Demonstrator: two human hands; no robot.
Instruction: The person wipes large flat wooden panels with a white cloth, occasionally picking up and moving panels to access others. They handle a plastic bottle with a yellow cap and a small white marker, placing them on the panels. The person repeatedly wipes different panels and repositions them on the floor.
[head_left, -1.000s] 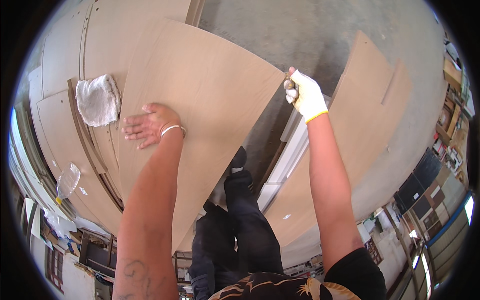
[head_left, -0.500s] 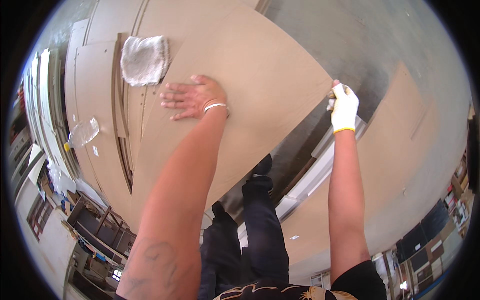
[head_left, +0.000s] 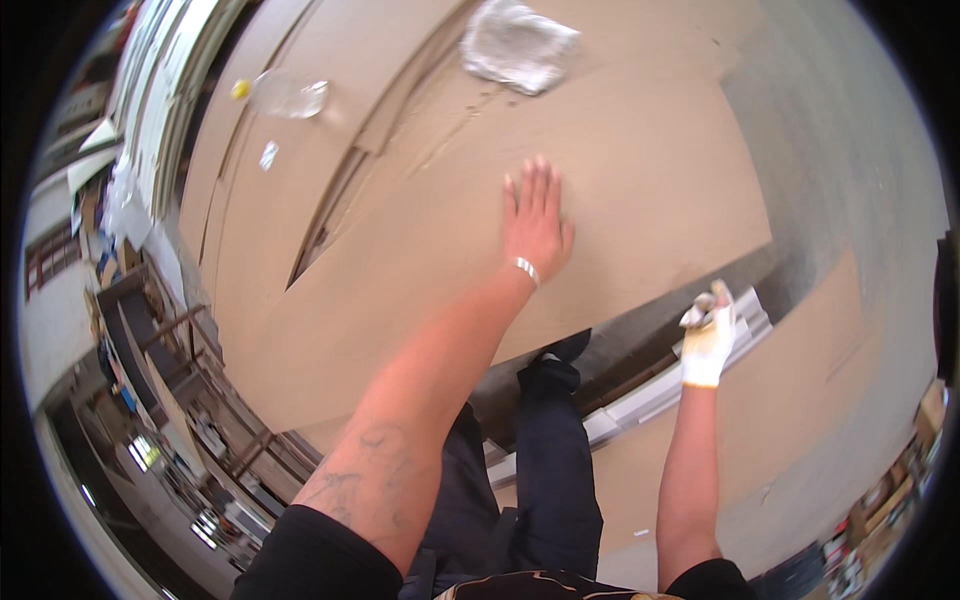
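My bare left hand [head_left: 538, 225] lies flat on a large beige board [head_left: 640, 170], fingers straight and slightly spread, a pale band at the wrist. My right hand [head_left: 708, 335], in a white work glove with a yellow cuff, is just off the board's near right edge. Its fingers are curled closed around something small and greyish that I cannot make out. Beyond my left hand a crumpled white cloth [head_left: 520, 45] rests on the board's far part. A clear plastic bottle [head_left: 285, 95] with a yellow cap lies on another brown board [head_left: 265, 200] to the left.
White strips [head_left: 640, 395] lie on the floor by my feet, next to another large beige panel [head_left: 790, 390] at the right. Long pale panels [head_left: 165, 85] stand at the far left. A dark wooden frame [head_left: 190, 350] is at the lower left. My legs are close to the board's near edge.
My right hand has come nearer, from the board's corner to beside its near edge. My left hand stays flat on the board, its fingers now pointing away. The view has turned and shifted left.
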